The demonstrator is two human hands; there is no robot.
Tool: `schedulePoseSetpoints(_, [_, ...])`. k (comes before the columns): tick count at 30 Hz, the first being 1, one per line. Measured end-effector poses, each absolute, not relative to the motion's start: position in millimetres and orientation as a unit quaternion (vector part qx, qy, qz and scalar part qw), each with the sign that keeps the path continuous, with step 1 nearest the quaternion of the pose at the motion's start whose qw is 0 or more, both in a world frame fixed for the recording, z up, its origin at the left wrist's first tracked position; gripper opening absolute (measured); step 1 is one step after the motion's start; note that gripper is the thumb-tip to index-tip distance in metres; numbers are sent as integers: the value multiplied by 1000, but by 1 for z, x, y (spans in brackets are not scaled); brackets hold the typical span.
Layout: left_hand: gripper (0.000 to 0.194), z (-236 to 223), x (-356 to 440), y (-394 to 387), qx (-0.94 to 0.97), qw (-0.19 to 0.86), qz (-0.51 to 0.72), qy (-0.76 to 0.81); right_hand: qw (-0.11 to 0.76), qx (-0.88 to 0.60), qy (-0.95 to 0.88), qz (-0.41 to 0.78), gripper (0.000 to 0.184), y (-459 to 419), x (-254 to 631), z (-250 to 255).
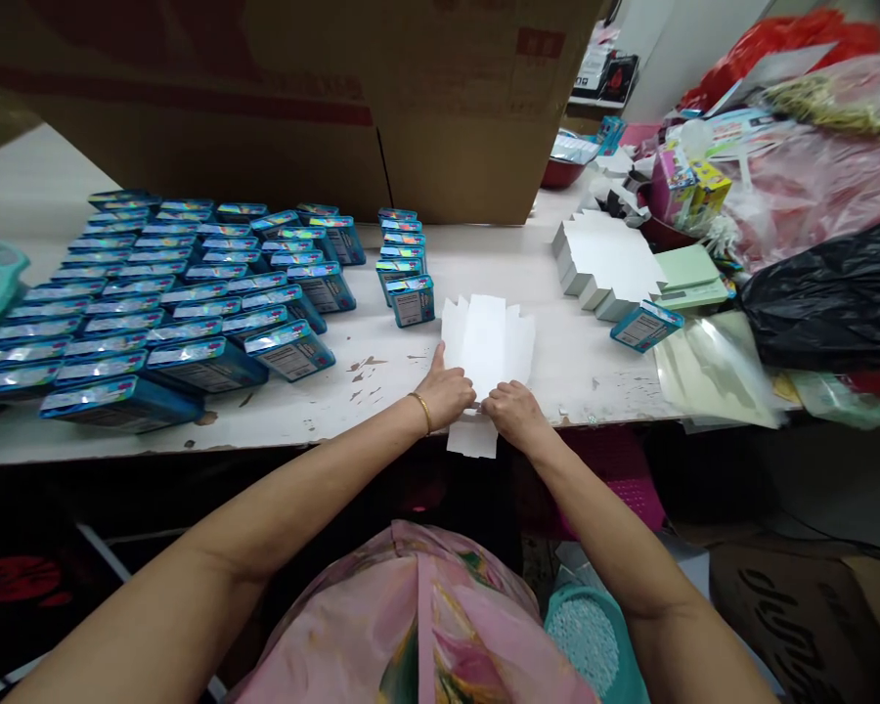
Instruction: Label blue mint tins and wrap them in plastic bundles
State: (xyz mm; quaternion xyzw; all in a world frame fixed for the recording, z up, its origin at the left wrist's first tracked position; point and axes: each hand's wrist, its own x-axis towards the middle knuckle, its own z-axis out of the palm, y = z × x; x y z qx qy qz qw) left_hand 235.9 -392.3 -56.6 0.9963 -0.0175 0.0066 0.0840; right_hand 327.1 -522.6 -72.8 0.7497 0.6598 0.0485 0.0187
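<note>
A white flat carton blank [487, 337] with notched flaps lies at the table's front edge, one end hanging over it. My left hand [447, 391], with a gold bangle at the wrist, pinches the blank's near left part, its thumb stretched along the left flap. Close beside it, my right hand [511, 411] has its fingers curled on the near right part. Both hands grip the card around a crease near the edge. Just beyond to the left stands a short row of blue boxes [413, 301].
Many blue boxes [212, 362] stand in rows on the left. A large cardboard box [300, 117] blocks the back. To the right are stacked white blanks [605, 259], a single blue box [645, 326] and a black bag [828, 293]. A teal tub [557, 616] of white pellets sits below.
</note>
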Motion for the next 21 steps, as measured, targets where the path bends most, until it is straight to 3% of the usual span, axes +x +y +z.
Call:
schedulePoseSetpoints(5, [25, -69, 240, -396, 984, 170, 24, 41, 15, 747, 663, 50, 20, -518, 324, -75])
schedulePoseSetpoints(13, [19, -70, 240, -403, 981, 177, 44, 65, -34, 753, 654, 66, 16, -527, 332, -80])
schedulePoseSetpoints(16, [18, -67, 241, -404, 983, 170, 38, 56, -96, 747, 655, 65, 15, -543, 335, -75])
schedulePoseSetpoints(21, [17, -67, 244, -405, 982, 180, 29, 56, -256, 800, 538, 67, 63, -571, 329, -80])
